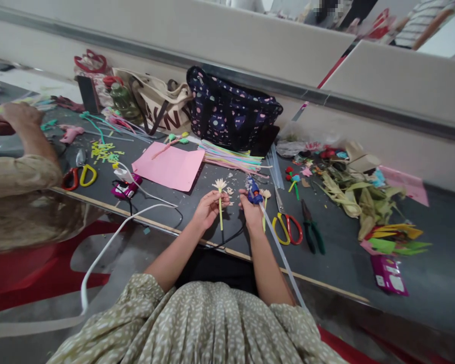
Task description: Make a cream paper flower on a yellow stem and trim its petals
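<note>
My left hand (209,208) pinches the pale green stem of a handmade flower (220,187), whose cream petals spread above my fingers. Just to the right, my right hand (252,211) is wrapped round a blue glue gun (254,194) with an orange part. A long translucent glue stick (278,247) trails out of its back toward my lap. Another small cream flower on a green stem (266,194) lies beside the glue gun. Little pale scraps (230,191) are scattered on the table between my hands.
Red-and-yellow-handled scissors (287,227) and green-handled pliers (313,227) lie to the right, near dried husks (364,202). Pink paper (170,166), pastel strips (231,157) and a dark patterned bag (231,108) are beyond my hands. A white cable (116,235) hangs over the edge; a co-worker's arm (34,136) is at left.
</note>
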`<state>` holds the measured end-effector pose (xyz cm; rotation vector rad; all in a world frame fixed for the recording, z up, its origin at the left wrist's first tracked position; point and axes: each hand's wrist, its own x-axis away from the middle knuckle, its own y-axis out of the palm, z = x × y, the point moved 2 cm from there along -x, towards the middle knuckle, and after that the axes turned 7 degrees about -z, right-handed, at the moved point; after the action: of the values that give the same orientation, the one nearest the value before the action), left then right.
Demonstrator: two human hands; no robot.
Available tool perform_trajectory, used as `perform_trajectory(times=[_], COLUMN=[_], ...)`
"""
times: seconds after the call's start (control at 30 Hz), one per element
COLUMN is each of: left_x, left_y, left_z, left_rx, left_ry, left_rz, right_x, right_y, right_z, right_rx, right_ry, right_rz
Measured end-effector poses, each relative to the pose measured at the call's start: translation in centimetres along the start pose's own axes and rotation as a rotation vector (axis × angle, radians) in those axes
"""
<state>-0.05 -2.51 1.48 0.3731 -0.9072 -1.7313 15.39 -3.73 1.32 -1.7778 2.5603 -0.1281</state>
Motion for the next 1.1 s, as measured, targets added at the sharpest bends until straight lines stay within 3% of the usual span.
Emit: perform_trajectory(times=[0.23, 0.47, 0.63, 0.77, 0.9, 1.1], left_x=[0.1, 0.5, 1.0, 1.4, 1.6, 1.8], left_y=[0.0, 0.5, 0.6, 0.9, 1.1, 1.0], left_z=[-0.2, -0.3, -0.2, -0.1, 0.1, 0.1], left_rx=[0.036, -0.075, -0.172, -0.223, -0.280, -0.343], left_ry=[-0.018, -0.069, -0.116, -0.172, -0.145, -0.124], left_rz=[-0.026, -0.002, 0.001, 0.029, 0.016, -0.020], right_x=[0.8, 0.6, 0.2, 0.3, 0.7, 0.7], right_y=[0.4, -0.5, -1.8, -2.3, -2.5, -2.5], right_z=[-0.1, -0.8, -2.9, -4.7, -6.3, -7.0], right_rx=[-0.102, -0.102, -0.120, -0.075, 0.059, 0.153], right_ry=[0.031, -0.035, -0.126, -0.141, -0.225, -0.267], right_rz=[-0.158, -0.029, -0.048, -0.151, -0.274, -0.394])
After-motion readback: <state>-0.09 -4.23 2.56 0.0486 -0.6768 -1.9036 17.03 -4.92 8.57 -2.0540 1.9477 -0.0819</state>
